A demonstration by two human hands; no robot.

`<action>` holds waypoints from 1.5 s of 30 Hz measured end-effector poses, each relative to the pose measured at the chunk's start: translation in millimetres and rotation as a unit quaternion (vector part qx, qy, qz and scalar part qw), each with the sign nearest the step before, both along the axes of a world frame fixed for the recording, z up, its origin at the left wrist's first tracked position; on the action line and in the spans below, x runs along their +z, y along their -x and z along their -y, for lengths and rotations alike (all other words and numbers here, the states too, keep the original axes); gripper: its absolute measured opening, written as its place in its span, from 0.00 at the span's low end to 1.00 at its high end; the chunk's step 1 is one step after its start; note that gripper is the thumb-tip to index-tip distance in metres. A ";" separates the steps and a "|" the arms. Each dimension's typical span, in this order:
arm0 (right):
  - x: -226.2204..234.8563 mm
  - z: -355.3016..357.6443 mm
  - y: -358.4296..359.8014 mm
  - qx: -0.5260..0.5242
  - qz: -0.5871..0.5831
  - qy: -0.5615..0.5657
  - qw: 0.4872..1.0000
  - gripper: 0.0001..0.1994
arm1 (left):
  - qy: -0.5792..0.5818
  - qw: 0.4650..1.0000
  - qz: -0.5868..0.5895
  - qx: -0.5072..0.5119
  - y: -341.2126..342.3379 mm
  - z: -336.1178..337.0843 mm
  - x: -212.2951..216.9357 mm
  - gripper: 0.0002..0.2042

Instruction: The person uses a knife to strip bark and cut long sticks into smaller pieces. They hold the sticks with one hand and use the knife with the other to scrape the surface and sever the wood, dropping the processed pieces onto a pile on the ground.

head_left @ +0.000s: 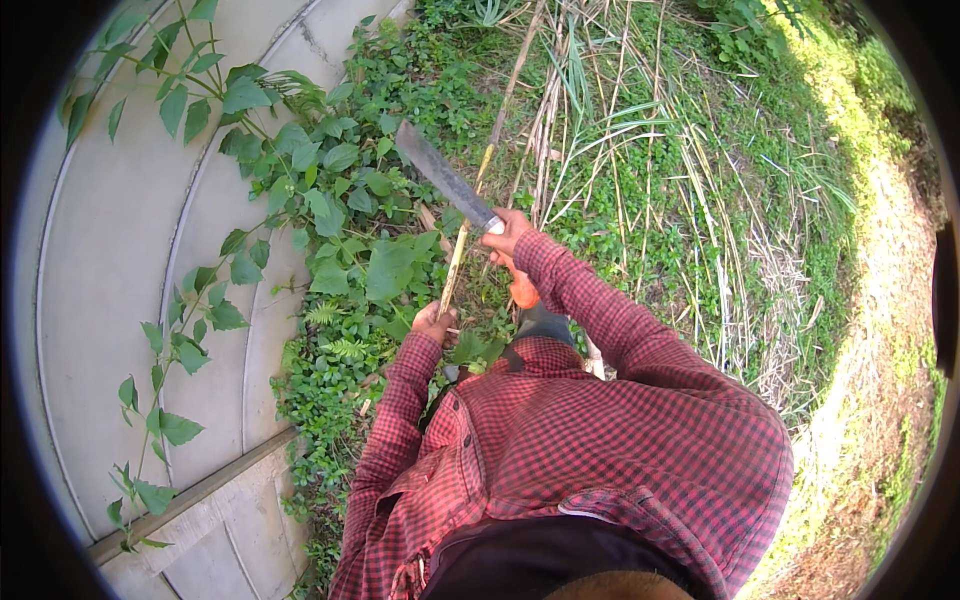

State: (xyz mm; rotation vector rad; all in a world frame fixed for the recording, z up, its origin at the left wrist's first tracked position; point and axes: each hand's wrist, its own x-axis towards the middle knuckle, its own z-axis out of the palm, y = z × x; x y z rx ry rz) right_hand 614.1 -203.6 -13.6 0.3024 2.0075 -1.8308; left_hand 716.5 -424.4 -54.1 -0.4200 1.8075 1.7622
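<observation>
My right hand is closed round the grip of a machete. Its broad dark blade points up and to the left, with a pale collar where it meets the hand. An orange piece shows just below that hand; whether it is the end of the handle I cannot tell. Lower and to the left, my left hand grips the near end of a long yellowish stalk. The stalk runs away from me, crossing the blade near its base. Whether blade and stalk touch is unclear.
A pale panelled wall stands on the left, with a leafy vine hanging over it. Low green plants grow along its foot. Cut dry stalks lie over the grass at right, beside a sunlit strip of ground.
</observation>
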 end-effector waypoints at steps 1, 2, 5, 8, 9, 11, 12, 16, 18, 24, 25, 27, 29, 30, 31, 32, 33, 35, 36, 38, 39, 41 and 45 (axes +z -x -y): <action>2.7 -10.0 5.8 0.010 0.007 0.003 1.000 0.25 | -0.011 0.998 0.058 -0.012 -5.4 18.1 -2.5 0.09; 3.9 -21.3 14.5 0.003 0.015 0.000 1.000 0.24 | 0.046 0.998 0.004 -0.033 -16.3 35.9 -6.7 0.09; -1.5 -58.2 52.9 -0.060 0.062 -0.036 0.996 0.24 | 0.127 0.982 -0.127 -0.059 -52.9 81.9 -22.7 0.11; -18.9 -91.5 104.2 -0.037 0.042 -0.125 0.991 0.27 | 0.109 0.982 -0.157 0.004 -87.8 109.4 -26.6 0.12; -26.3 -98.0 117.9 -0.047 0.058 -0.126 0.989 0.27 | 0.112 0.986 -0.118 0.023 -92.3 115.5 -23.9 0.13; -36.0 -101.4 136.0 -0.047 0.083 -0.092 0.991 0.25 | 0.116 0.992 -0.053 0.024 -95.0 122.5 -13.9 0.16; -38.5 -98.5 136.1 -0.063 0.118 -0.081 0.988 0.25 | 0.118 0.993 -0.028 0.006 -93.4 124.1 -7.0 0.18; -34.8 -64.8 79.1 0.024 0.037 -0.068 0.997 0.22 | 0.118 0.993 0.010 -0.014 -77.8 119.3 13.3 0.22; -28.4 -49.7 40.8 0.147 0.041 -0.049 0.987 0.20 | 0.090 0.993 0.072 0.000 -72.4 115.7 21.1 0.23; -19.7 -69.9 55.2 0.076 0.092 -0.049 0.992 0.22 | 0.074 0.994 0.079 0.008 -73.4 112.1 49.3 0.22; -23.2 -70.3 63.8 -0.033 0.091 -0.041 0.994 0.19 | 0.064 0.995 0.082 0.008 -71.4 112.8 53.6 0.22; -32.1 -65.4 67.9 -0.086 0.065 0.030 0.994 0.19 | 0.052 0.994 0.087 0.026 -66.7 111.7 61.3 0.20; -38.8 -51.7 54.2 -0.053 0.052 0.051 0.996 0.19 | -0.028 0.992 0.114 0.050 -58.5 110.8 69.0 0.21; -41.3 -41.5 38.6 -0.009 0.041 0.048 0.998 0.19 | -0.065 0.987 0.132 0.057 -54.4 111.0 72.4 0.21; -40.4 -35.4 25.2 0.069 0.063 0.097 0.991 0.21 | -0.091 0.982 0.152 0.065 -51.2 110.2 76.8 0.21; -37.9 -26.4 16.7 0.106 0.025 0.099 0.989 0.20 | -0.100 0.976 0.185 0.064 -47.4 111.6 81.6 0.21; -30.9 -28.1 18.0 0.098 -0.033 0.081 0.991 0.20 | -0.135 0.969 0.203 0.050 -45.7 112.8 86.6 0.21; -17.5 -28.4 26.7 0.080 -0.006 0.073 0.994 0.21 | -0.160 0.962 0.220 -0.019 -40.9 116.7 96.7 0.23; -10.6 -33.4 38.2 0.053 0.053 0.077 0.994 0.22 | -0.180 0.957 0.227 -0.018 -39.2 118.9 100.8 0.23; -1.6 -36.4 70.3 -0.073 0.029 0.098 0.992 0.17 | -0.161 0.953 0.258 0.009 -34.8 120.5 106.1 0.24; -2.5 -35.5 74.1 -0.056 -0.002 0.110 0.992 0.17 | -0.181 0.946 0.269 -0.004 -32.4 120.1 107.4 0.25; -6.1 -33.5 83.0 -0.051 -0.056 0.133 0.988 0.17 | -0.212 0.942 0.260 0.001 -32.1 118.7 107.4 0.25; -17.7 -19.6 80.1 0.118 -0.008 0.117 0.986 0.18 | -0.222 0.941 0.256 0.013 -43.2 114.6 101.9 0.25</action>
